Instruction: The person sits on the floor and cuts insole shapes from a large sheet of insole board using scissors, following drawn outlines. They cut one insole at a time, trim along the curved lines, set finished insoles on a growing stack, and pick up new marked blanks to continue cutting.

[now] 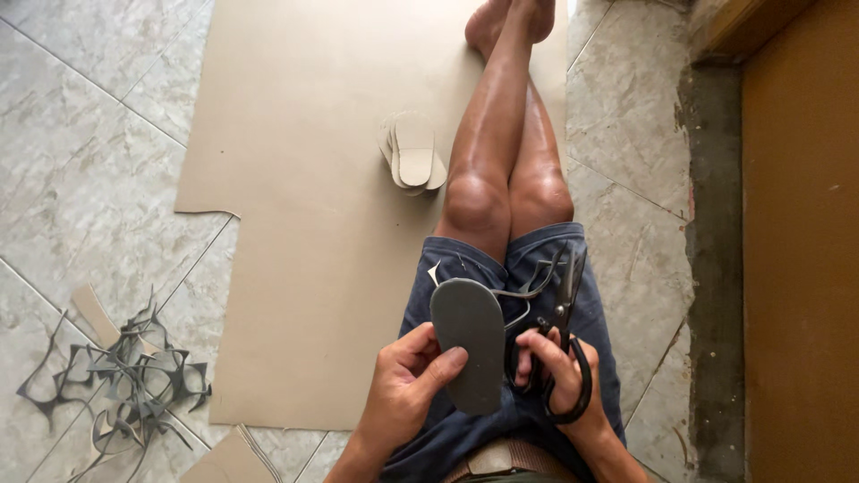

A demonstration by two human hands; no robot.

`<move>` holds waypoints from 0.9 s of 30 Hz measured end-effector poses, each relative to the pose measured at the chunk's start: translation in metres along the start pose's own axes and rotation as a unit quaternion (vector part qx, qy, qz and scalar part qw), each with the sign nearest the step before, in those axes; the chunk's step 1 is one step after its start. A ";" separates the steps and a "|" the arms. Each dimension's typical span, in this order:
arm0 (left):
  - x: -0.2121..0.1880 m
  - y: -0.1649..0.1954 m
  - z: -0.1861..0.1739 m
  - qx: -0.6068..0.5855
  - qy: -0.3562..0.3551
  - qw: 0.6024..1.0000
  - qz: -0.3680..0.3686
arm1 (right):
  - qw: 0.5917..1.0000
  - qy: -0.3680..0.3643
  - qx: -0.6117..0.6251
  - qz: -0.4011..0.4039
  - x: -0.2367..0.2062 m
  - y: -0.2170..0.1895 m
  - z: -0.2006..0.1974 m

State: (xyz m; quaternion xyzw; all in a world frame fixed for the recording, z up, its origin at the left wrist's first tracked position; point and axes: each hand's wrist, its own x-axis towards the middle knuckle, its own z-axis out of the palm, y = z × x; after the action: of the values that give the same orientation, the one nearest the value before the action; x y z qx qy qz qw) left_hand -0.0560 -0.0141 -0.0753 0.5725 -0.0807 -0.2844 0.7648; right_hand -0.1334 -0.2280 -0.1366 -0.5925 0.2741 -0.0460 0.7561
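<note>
My left hand (404,386) grips a dark grey sole-shaped cutout (468,340) by its lower edge, thumb on its face, over my lap. My right hand (553,371) holds large black scissors (564,349), fingers through the handles, blades pointing up beside the cutout. A thin grey offcut strip (528,284) curls from the cutout's right edge across my blue shorts. My legs stretch forward over a big tan sheet (313,179) on the floor.
A stack of tan sole-shaped pieces (413,154) lies on the sheet left of my knee. A tangle of grey offcuts (125,376) sits on the tiled floor at lower left. A brown wooden door (801,241) and rough threshold stand at right.
</note>
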 end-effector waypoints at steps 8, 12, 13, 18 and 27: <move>0.027 0.041 -0.007 0.172 0.078 0.970 0.155 | 1.000 -0.018 -0.003 -0.011 0.002 -0.009 0.012; 0.084 0.081 -0.028 0.342 0.075 0.857 0.378 | 0.999 -0.012 -0.036 -0.022 0.002 -0.010 0.011; 0.102 0.086 -0.034 0.367 0.083 0.829 0.413 | 0.999 -0.013 -0.039 -0.027 0.002 -0.010 0.010; 0.195 0.083 -0.060 0.432 0.085 0.784 0.437 | 0.998 -0.010 -0.044 -0.033 0.003 -0.008 0.010; 0.173 -0.001 -0.073 0.483 0.162 0.829 0.229 | 0.995 -0.032 -0.078 -0.056 0.008 -0.002 0.010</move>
State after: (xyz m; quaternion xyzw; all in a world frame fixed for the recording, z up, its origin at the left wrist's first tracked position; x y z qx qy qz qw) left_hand 0.1187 -0.0448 -0.1357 0.8718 -0.2116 0.0712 0.4361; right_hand -0.1215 -0.2229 -0.1359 -0.6652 0.2195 -0.0478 0.7121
